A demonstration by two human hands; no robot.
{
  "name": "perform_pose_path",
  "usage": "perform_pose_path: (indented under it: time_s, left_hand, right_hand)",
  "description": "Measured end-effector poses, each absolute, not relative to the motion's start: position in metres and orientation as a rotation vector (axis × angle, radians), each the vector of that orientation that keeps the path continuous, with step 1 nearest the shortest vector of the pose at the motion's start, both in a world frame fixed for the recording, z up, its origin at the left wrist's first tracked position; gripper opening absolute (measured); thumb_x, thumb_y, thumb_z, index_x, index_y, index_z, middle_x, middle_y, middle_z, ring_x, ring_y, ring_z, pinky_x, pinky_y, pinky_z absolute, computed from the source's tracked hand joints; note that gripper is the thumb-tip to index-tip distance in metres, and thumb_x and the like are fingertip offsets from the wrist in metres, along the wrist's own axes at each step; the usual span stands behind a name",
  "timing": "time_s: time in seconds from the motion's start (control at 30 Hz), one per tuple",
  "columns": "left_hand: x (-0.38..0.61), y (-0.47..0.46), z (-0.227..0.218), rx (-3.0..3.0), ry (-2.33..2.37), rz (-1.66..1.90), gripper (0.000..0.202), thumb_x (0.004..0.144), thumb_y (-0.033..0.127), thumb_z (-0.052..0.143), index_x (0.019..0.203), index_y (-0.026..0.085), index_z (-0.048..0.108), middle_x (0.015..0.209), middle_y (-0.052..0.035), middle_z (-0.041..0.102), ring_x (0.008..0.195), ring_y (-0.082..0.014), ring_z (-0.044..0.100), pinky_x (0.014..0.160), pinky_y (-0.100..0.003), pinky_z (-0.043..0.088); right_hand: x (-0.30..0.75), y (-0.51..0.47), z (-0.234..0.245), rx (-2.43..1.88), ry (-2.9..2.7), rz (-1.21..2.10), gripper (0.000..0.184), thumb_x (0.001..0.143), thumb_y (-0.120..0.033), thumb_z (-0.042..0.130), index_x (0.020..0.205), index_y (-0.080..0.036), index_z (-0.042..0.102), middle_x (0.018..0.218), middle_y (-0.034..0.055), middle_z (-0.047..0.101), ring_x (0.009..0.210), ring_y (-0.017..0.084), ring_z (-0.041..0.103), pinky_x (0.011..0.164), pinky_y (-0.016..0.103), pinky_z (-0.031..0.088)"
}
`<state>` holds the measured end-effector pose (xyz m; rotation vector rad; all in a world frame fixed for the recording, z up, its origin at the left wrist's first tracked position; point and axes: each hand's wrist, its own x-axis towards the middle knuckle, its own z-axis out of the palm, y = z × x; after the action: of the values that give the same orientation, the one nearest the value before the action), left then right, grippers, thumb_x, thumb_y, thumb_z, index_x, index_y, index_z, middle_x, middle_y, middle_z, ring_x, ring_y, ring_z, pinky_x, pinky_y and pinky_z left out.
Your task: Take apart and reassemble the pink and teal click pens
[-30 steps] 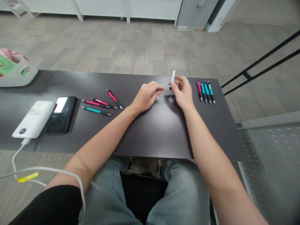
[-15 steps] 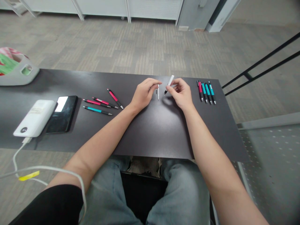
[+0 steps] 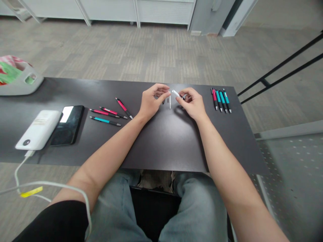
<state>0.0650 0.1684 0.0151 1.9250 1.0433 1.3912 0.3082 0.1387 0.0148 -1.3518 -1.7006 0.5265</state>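
Observation:
My right hand (image 3: 191,102) is closed on a white pen barrel (image 3: 175,93) with a black part at its lower end. The barrel's white end points up and to the left, toward my other hand. My left hand (image 3: 154,101) is beside it, fingers curved and thumb apart, with nothing visible in its grip. Between the hands a thin pen refill (image 3: 170,103) lies on the dark table (image 3: 161,144). A small dark piece (image 3: 163,101) shows by my left thumb, partly hidden.
A row of pink and teal pens (image 3: 222,101) lies at the right. More pens (image 3: 108,112) lie left of my left arm. Further left are a black phone (image 3: 68,129), a white power bank (image 3: 37,131) with a cable (image 3: 17,174), and a white basket (image 3: 32,82).
My right hand has turned the white barrel, so its white end now tips to the left instead of up and right. My left fingers have curled slightly.

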Motion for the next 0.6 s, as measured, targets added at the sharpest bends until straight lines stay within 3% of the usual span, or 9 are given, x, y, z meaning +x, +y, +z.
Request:
perform_pose_path:
  time_s: [0.13,0.27,0.43,0.6]
  left_hand:
    - [0.0622,0.1699,0.0166,1.928,1.029,1.393,0.022,0.116,0.049,0.096,0.109,0.030,0.088,0.105,-0.0049,0.094,0.102,-0.0283,0.093,0.096,-0.045,0.080]
    - [0.0636,0.1681,0.0226,1.913,1.012,1.380,0.027,0.110,0.052,0.103,0.108,0.030,0.088,0.100,-0.0042,0.093,0.100,-0.0280,0.092,0.096,-0.046,0.080]
    - [0.0652,0.1675,0.0221,1.940,0.997,1.385,0.036,0.103,0.053,0.110,0.106,0.028,0.084,0.100,-0.0031,0.090,0.095,-0.0254,0.091,0.092,-0.043,0.079]
    - [0.0632,0.1678,0.0197,1.968,0.991,1.372,0.039,0.100,0.054,0.113,0.105,0.029,0.083,0.100,-0.0030,0.089,0.092,-0.0248,0.088,0.090,-0.043,0.078]
  right_hand:
    - [0.3076,0.1367,0.0178,-1.304,-1.719,0.533,0.014,0.104,-0.047,0.097,0.114,-0.037,0.096,0.113,0.0078,0.086,0.090,0.032,0.069,0.091,0.055,0.068]
    - [0.3073,0.1368,0.0191,-1.299,-1.713,0.538,0.020,0.103,-0.048,0.096,0.118,-0.035,0.099,0.116,0.0078,0.088,0.090,0.030,0.068,0.095,0.055,0.068]
    - [0.3083,0.1377,0.0190,-1.335,-1.730,0.531,0.015,0.105,-0.050,0.101,0.116,-0.040,0.099,0.117,0.0101,0.085,0.101,0.036,0.075,0.096,0.059,0.071]
    - [0.3092,0.1378,0.0187,-1.268,-1.738,0.539,0.014,0.104,-0.046,0.097,0.116,-0.037,0.099,0.120,0.0109,0.086,0.107,0.036,0.076,0.101,0.060,0.070]
